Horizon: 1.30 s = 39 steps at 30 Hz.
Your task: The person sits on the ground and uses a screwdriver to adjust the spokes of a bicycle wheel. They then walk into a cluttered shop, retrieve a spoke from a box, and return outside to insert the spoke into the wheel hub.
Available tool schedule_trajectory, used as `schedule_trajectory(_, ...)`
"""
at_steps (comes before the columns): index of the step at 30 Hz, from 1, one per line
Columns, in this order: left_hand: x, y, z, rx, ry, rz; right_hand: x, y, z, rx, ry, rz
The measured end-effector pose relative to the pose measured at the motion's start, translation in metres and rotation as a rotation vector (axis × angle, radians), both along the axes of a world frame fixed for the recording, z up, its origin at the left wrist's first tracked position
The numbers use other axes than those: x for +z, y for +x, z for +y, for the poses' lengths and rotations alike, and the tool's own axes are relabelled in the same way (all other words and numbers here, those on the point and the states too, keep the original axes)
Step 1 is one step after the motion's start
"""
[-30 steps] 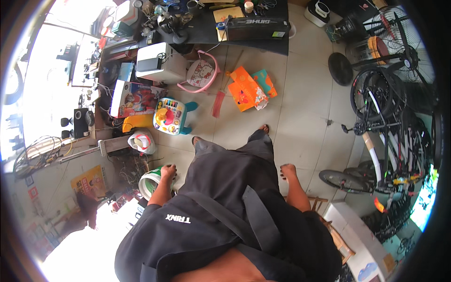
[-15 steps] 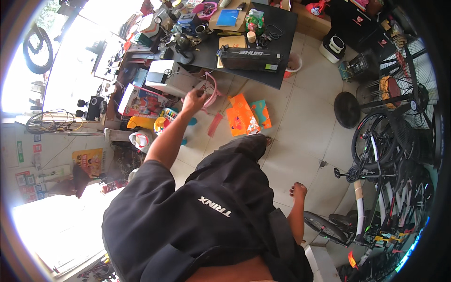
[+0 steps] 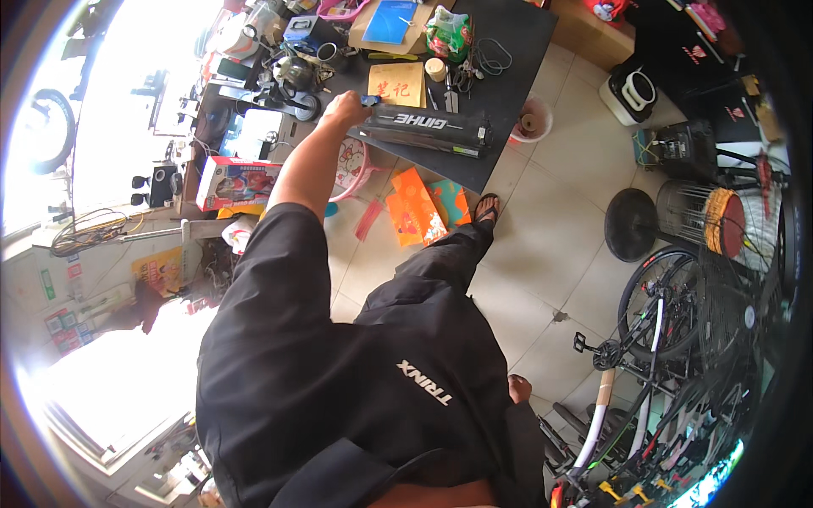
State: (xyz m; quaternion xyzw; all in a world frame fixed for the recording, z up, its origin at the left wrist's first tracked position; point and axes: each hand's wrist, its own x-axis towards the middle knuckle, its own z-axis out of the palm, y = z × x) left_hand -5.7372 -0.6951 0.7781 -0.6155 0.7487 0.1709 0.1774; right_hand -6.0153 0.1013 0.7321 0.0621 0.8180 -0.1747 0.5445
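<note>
My left hand point(image 3: 342, 112) reaches over the near left edge of the dark desk point(image 3: 500, 161), its fingers closed. A small blue thing point(image 3: 370, 100) shows at the fingertips; its kind is too small to tell. Just right of the hand lies a long black box-shaped pack point(image 3: 415, 127). Behind it is a tan notebook point(image 3: 396, 85) with red handwriting. Below the hand, a pink-rimmed basket point(image 3: 366, 175) stands on the floor. My right hand point(image 3: 519, 389) hangs low by my side, fingers curled, with nothing visible in it and the wrist hidden by my dark clothing.
Orange paper bags point(image 3: 412, 207) lie on the tiled floor ahead of my sandalled foot point(image 3: 487, 207). A bin point(image 3: 533, 118) stands beside the desk. Along the right are a round black stand base point(image 3: 629, 224) and bicycles point(image 3: 652, 313). A boxed toy point(image 3: 237, 182) sits at left.
My left hand has moved up from above the pink basket to the desk edge, and a blue thing now shows there. My body has moved closer to the desk. The right hand has dropped back.
</note>
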Motion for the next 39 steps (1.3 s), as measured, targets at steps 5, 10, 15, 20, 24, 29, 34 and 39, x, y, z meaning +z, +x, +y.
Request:
schedule_trajectory(5, -0.044, -0.003, -0.027, 0.128, 0.069, -0.156, 0.036, -0.060, -0.038, 0.016, -0.049, 0.070)
schedule_trajectory(10, -0.062, -0.004, -0.039, 0.215, 0.132, -0.101, 0.047, -0.118, -0.070, 0.122, -0.015, -0.034)
schedule_trajectory(15, -0.071, -0.009, -0.026, 0.207, 0.042, -0.200, 0.035, -0.191, -0.087, -0.159, 0.116, -0.040)
schedule_trajectory(20, -0.070, -0.015, -0.034, 0.304, 0.129, -0.228, 0.046, -0.241, -0.124, -0.164, 0.055, 0.074)
schedule_trajectory(24, -0.072, -0.012, -0.025, 0.295, 0.076, -0.217, 0.049, -0.260, -0.141, -0.084, 0.085, 0.071)
schedule_trajectory(29, -0.072, 0.000, -0.018, 0.292, 0.113, -0.182, 0.054, -0.268, -0.166, -0.015, 0.117, 0.048)
schedule_trajectory(34, -0.061, -0.007, -0.026, 0.263, 0.110, -0.129, 0.048, -0.264, -0.170, -0.019, 0.124, 0.036)
schedule_trajectory(39, -0.070, 0.010, -0.026, 0.258, 0.124, -0.104, 0.043, -0.278, -0.176, -0.004, 0.085, 0.038)
